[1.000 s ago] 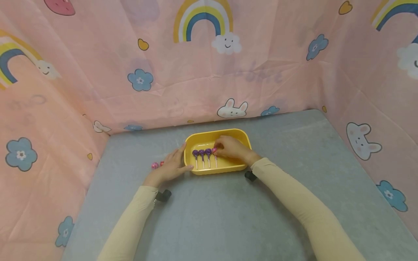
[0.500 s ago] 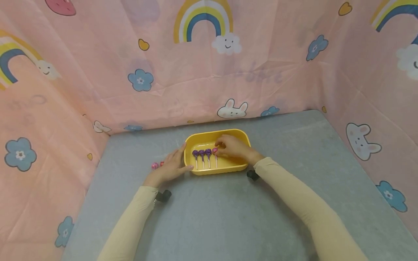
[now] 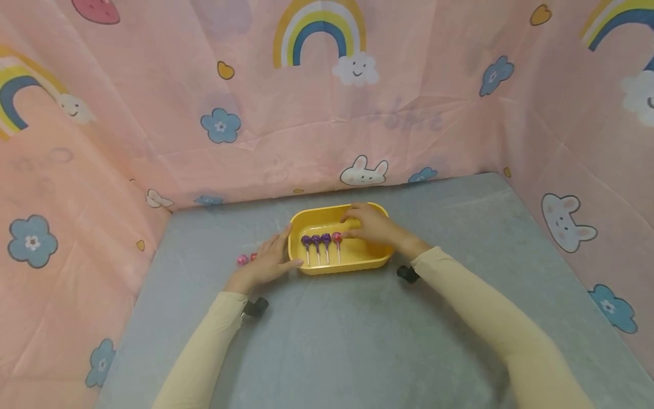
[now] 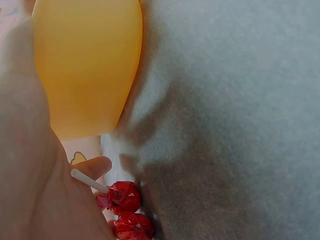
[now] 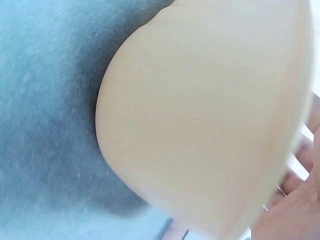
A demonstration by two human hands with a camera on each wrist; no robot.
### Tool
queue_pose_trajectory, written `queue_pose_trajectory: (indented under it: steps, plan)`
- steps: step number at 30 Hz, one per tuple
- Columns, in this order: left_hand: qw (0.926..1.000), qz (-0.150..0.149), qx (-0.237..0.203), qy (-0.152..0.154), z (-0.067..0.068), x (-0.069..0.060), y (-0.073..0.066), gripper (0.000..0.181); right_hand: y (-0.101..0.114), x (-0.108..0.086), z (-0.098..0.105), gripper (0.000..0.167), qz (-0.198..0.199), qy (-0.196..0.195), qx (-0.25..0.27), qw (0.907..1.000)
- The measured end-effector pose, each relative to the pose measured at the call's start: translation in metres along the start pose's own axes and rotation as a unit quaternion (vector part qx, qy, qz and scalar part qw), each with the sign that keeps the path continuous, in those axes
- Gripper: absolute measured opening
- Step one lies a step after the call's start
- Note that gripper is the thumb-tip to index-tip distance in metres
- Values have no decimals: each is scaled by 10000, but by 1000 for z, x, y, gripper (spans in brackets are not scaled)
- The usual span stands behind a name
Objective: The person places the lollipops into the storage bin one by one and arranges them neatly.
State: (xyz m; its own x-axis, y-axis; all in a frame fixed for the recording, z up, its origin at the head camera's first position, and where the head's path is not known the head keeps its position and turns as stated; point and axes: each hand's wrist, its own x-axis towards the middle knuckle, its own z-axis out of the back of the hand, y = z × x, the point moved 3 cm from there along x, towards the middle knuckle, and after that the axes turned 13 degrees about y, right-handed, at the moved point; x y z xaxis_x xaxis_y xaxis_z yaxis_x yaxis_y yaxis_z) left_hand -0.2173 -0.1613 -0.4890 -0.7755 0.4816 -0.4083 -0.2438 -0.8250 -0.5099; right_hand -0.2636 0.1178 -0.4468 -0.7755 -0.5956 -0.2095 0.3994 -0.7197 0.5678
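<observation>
A yellow tray point(image 3: 347, 266) stands on the table with lollipops lying side by side in it. Three have purple wrappers, the middle purple lollipop point(image 3: 316, 239) among them; to their right lies a pink-red lollipop point(image 3: 336, 237). My right hand point(image 3: 375, 227) hovers inside the tray's right half, fingers loosely bent and parted, thumb close to the pink-red lollipop. My left hand point(image 3: 265, 264) rests against the tray's left end with fingers extended. Partly hidden behind that hand are a pink lollipop point(image 3: 242, 260) and red-wrapped lollipops point(image 4: 125, 197), whose white stick shows in the left wrist view.
The grey table point(image 3: 327, 341) spreads in front of and around the tray. Pink printed cloth point(image 3: 306, 125) hangs at the back and both sides. Dark wrist-worn devices sit below the left hand point(image 3: 255, 307) and the right hand point(image 3: 407, 274).
My right hand has let go of the pink-red lollipop, which stays beside the purple ones. The hand has drawn back rightward with its fingers spreading. My left hand and the tray have stayed put.
</observation>
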Motion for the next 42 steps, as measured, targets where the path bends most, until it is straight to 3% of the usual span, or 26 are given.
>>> queue_pose_trajectory:
  steps: [9,21,31,42]
  plan:
    - [10000,-17,54,1,0,-2,-2,103,-3,-23,9,48,214,-350,-119,9991]
    - [10000,38,-31,21,0,1,1,101,-33,-54,16,79,75,-513,136,9986]
    - [9999,84,23,72,0,2,3,103,-58,-66,8,94,-210,-291,367,9987]
    - [9999,81,61,64,-1,3,4,102,-79,-78,-5,97,-359,31,631,9974]
